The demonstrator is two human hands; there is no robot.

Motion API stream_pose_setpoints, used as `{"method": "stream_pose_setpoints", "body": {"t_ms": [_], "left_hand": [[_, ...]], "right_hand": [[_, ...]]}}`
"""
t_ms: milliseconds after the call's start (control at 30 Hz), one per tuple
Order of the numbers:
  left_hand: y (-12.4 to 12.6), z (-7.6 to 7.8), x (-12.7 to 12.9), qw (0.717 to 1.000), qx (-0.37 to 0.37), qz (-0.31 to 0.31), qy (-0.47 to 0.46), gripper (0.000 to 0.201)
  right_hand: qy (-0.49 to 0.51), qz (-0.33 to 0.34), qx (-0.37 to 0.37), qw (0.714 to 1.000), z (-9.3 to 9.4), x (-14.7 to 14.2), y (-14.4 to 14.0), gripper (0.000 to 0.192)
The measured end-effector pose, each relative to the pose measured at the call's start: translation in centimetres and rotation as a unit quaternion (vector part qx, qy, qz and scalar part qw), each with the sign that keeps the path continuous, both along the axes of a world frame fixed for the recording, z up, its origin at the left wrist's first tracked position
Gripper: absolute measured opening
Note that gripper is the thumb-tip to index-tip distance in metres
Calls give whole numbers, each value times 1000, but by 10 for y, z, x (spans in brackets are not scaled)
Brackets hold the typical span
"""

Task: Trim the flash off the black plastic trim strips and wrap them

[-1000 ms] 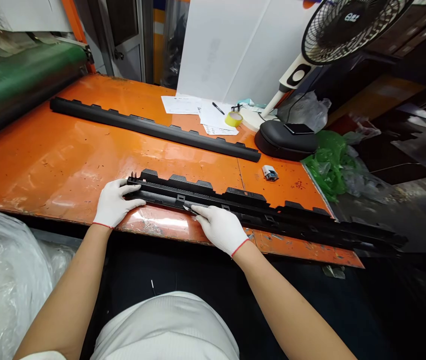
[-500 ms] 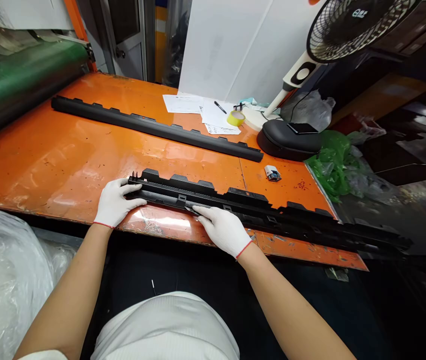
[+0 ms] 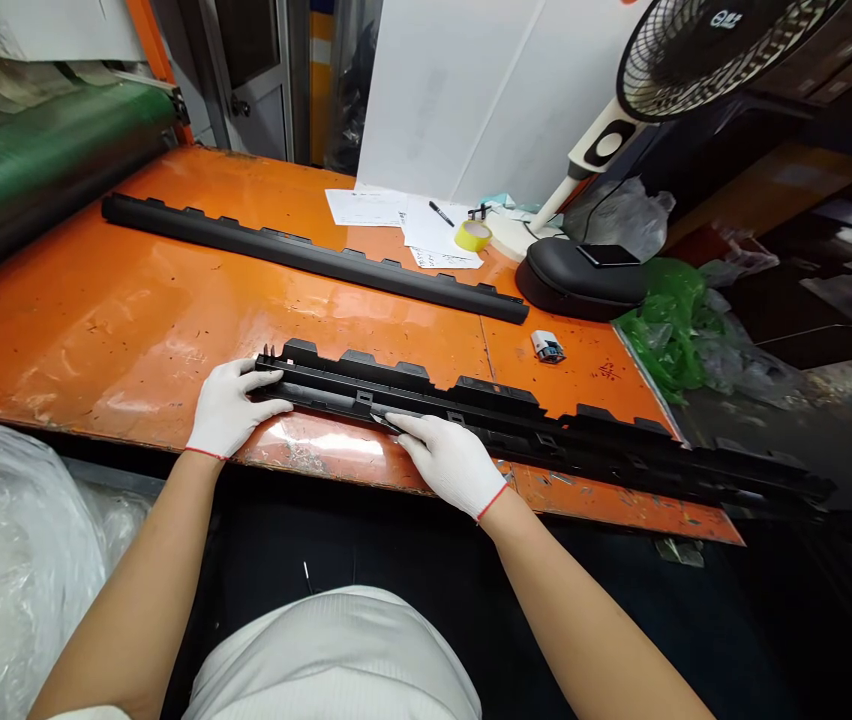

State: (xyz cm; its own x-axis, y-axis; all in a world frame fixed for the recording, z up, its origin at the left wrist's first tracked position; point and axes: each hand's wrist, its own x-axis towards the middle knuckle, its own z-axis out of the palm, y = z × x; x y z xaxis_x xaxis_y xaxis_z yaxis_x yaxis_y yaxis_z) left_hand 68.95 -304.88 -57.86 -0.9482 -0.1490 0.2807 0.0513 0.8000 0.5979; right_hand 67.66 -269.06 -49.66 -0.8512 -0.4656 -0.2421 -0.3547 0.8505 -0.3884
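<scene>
A long black plastic trim strip (image 3: 411,382) with raised tabs along its far edge lies near the front of the orange table, its right end reaching past the table edge. My left hand (image 3: 229,408), in a white glove, grips the strip's left end between thumb and fingers. Further right, my gloved right hand (image 3: 450,460) is closed at the strip's near edge. A small pointed blade (image 3: 381,422) sticks out from its fingertips against that edge; the rest of the tool is hidden in the hand.
Behind lies a second black strip (image 3: 313,258) on the orange table (image 3: 171,300). Papers (image 3: 366,208), a yellow tape roll (image 3: 472,236), a black case (image 3: 580,280) and a fan (image 3: 598,140) stand at the back. A green roller (image 3: 58,160) is at left, plastic wrap (image 3: 13,560) below.
Both hands and the strip stay almost in place. The view shifts very slightly.
</scene>
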Motion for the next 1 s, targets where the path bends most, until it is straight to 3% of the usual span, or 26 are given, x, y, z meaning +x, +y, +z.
{"method": "stream_pose_setpoints", "body": {"t_ms": [233,367,600,867,1000], "left_hand": [[1,-2,-2,1000,2,3,-5,53],[2,0,-2,1000,12,-2,2,53],[2,2,-1,1000,5,6,-9,53],[-1,-1,1,1000,-8,6,-17,53],[-3,-3,3,1000,-4,9,-13,53]], "right_hand": [[20,-12,64,998,1,1,-7,46],[24,-56,121,991,6,-5,-8,45],[19,-111,-2,994,-2,-8,-9,34],[49,-87,-14,995,-21,-14,-42,28],[26,-141,-141,980,-26,-22,-40,33]]}}
